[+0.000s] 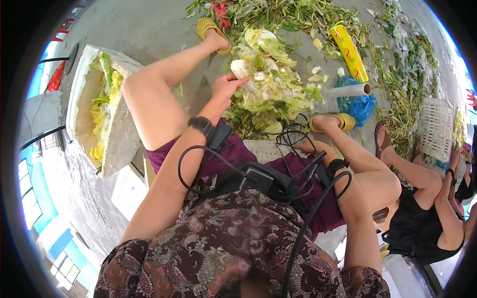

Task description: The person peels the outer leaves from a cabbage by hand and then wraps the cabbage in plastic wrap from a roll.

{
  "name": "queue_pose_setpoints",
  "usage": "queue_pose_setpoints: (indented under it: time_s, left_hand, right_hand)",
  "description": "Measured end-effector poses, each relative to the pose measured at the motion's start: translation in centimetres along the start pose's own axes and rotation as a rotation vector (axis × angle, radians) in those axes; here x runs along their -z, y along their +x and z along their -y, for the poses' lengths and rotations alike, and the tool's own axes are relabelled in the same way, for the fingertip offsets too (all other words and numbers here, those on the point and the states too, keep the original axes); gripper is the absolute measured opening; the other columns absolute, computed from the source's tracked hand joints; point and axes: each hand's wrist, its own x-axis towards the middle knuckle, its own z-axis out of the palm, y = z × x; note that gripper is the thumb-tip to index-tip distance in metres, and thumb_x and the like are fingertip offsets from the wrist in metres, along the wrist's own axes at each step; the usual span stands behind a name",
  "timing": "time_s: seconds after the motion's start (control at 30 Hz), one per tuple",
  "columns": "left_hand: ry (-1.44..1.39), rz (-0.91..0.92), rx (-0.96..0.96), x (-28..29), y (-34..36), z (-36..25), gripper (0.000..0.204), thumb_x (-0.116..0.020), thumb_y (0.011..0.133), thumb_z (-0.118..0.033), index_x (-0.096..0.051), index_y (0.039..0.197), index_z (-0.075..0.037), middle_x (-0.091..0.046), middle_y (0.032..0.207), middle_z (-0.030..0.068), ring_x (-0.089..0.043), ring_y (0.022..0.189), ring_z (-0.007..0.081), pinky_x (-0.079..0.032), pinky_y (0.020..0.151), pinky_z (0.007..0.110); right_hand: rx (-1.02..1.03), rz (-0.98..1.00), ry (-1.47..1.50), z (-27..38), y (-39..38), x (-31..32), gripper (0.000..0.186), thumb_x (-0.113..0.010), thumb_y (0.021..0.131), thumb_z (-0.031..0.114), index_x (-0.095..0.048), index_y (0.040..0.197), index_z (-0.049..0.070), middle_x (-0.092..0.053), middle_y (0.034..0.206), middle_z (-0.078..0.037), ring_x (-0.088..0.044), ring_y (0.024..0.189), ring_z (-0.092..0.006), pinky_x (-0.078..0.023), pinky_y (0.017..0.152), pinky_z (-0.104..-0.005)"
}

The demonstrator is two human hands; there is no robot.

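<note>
With my left hand (228, 89), fingers pinched together, I hold a pale cabbage leaf (245, 84) by its edge, over a heap of loose cabbage leaves (268, 107) on the floor between my feet. The heap mixes white ribs with yellow-green, partly wilted leaf. My right hand (307, 145) is low by my lap, beside the heap's near edge. Dark cables (293, 135) cross in front of it, and its fingers are mostly hidden, so whether it grips anything does not show.
At my left stands a white foam box (79, 94) with yellow-green vegetables inside. A yellow carton (349, 53), a film roll (350, 90) and a blue plastic bag (358, 107) lie right of the heap. Vegetable scraps (397, 84) spread beyond them, near a white crate (436, 124). A co-worker (422, 218) sits at right.
</note>
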Motion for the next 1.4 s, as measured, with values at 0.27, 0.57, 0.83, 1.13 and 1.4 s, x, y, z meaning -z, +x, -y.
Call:
queue_pose_setpoints:
  time_s: [0.27, 0.57, 0.83, 1.13, 1.4]
  left_hand:
    - [-0.035, -0.001, 0.014, -0.3, -0.5, -0.5, 0.019, -0.077, 0.071, -0.014, -0.067, 0.081, -0.001, -0.060, 0.073, -0.0011, -0.047, 0.062, 0.0073, -0.039, 0.058, 0.024]
    - [-0.003, 0.017, -0.002, -0.4, -0.5, -0.7, 0.020, -0.078, 0.071, -0.015, -0.067, 0.082, -0.001, -0.061, 0.073, -0.0011, -0.049, 0.062, 0.0071, -0.040, 0.058, 0.023]
    - [0.005, 0.021, -0.001, -0.8, -0.7, -0.6, 0.022, -0.078, 0.071, -0.015, -0.066, 0.082, 0.000, -0.061, 0.074, -0.0005, -0.049, 0.063, 0.0081, -0.041, 0.060, 0.024]
    - [-0.003, -0.037, -0.003, 0.6, -0.1, 0.3, 0.022, -0.078, 0.071, -0.017, -0.066, 0.080, -0.001, -0.061, 0.075, -0.0007, -0.050, 0.065, 0.0083, -0.040, 0.061, 0.025]
    - [-0.005, -0.051, -0.012, 0.6, 0.0, 0.4, 0.021, -0.078, 0.071, -0.016, -0.066, 0.078, 0.000, -0.061, 0.074, 0.0007, -0.049, 0.066, 0.0095, -0.039, 0.063, 0.026]
  right_hand:
    - [0.186, 0.291, 0.291, 1.8, -1.7, -2.5, 0.049, -0.051, 0.088, 0.042, -0.062, 0.107, -0.001, -0.063, 0.096, -0.013, -0.058, 0.088, -0.0224, -0.045, 0.080, -0.0314]
    - [0.225, 0.224, 0.519, 3.2, -3.0, -2.4, 0.055, -0.054, 0.088, 0.047, -0.060, 0.113, -0.001, -0.063, 0.100, -0.003, -0.057, 0.084, -0.0127, -0.044, 0.079, -0.0245]
    - [0.253, 0.362, 0.130, 4.2, -3.0, 3.1, 0.031, -0.048, 0.093, 0.023, -0.057, 0.107, -0.004, -0.065, 0.097, -0.010, -0.062, 0.085, -0.0157, -0.048, 0.073, -0.0302]
    - [0.073, -0.047, 1.428, 6.4, -2.3, 8.2, 0.031, -0.047, 0.093, 0.019, -0.055, 0.107, -0.008, -0.064, 0.104, -0.015, -0.064, 0.093, -0.0239, -0.051, 0.082, -0.0311]
    - [0.048, -0.254, 0.764, 4.9, -0.9, 7.0, 0.032, -0.048, 0.091, 0.021, -0.059, 0.102, -0.007, -0.064, 0.097, -0.012, -0.063, 0.088, -0.0206, -0.051, 0.076, -0.0287]
